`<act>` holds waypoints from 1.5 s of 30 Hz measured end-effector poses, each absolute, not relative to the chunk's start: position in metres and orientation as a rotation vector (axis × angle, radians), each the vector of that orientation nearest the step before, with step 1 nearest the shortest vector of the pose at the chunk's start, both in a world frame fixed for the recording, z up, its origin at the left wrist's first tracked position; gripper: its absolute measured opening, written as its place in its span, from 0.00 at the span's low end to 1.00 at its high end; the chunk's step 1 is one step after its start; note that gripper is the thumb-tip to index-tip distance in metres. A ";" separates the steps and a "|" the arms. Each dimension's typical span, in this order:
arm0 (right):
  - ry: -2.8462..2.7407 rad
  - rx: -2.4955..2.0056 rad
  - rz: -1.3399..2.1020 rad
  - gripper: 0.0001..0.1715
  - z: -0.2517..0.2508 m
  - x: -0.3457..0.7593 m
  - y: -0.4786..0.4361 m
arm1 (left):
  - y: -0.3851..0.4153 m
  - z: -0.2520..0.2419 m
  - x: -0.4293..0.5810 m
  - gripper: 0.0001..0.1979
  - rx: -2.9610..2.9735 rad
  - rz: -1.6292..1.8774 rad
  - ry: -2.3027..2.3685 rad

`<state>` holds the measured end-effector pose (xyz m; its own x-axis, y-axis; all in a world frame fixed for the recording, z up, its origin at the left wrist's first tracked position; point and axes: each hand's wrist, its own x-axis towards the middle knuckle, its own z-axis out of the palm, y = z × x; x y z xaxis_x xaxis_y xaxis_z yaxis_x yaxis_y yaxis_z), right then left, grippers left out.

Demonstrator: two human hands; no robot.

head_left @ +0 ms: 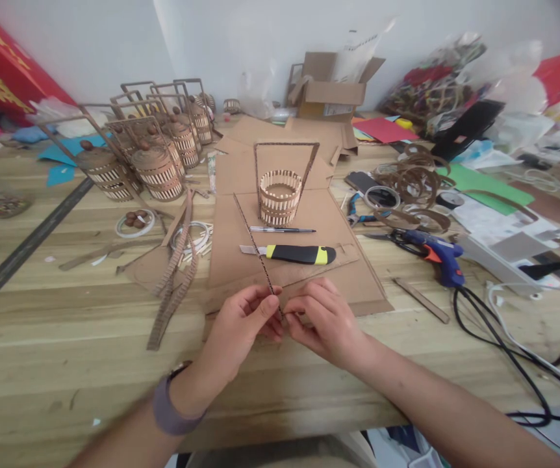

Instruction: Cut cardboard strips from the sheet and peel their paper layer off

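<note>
My left hand (241, 325) and my right hand (323, 318) meet near the table's front edge, both pinched on the near end of a long thin corrugated cardboard strip (253, 240). The strip slants away up and to the left. Just beyond the hands lie a yellow-and-black utility knife (299, 254) and a black pen (282, 229) on flat cardboard sheets (241, 260). Behind them stands a small round slatted basket (280, 195) with a tall cardboard handle.
Several finished lantern-like baskets (156, 170) stand at the back left. Loose corrugated strips (173, 279) lie left of the sheets. A blue glue gun (438, 253) with black cables (504, 351) lies right, coiled cardboard rings (414, 185) behind it. An open box (331, 88) stands at the back.
</note>
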<state>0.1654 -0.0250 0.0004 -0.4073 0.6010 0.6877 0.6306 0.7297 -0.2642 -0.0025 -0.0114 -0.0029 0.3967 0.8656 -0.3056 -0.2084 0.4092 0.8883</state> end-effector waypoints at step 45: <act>-2.206 -0.902 0.031 0.06 -0.013 0.160 -0.029 | -0.025 -0.007 -0.002 0.06 1.874 0.731 1.354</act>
<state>0.1595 -0.0289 -0.0131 -0.4790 0.6139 0.6274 0.5958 0.7523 -0.2812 -0.0015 -0.0245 -0.0072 0.2935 0.9550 0.0420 0.5591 -0.2071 0.8028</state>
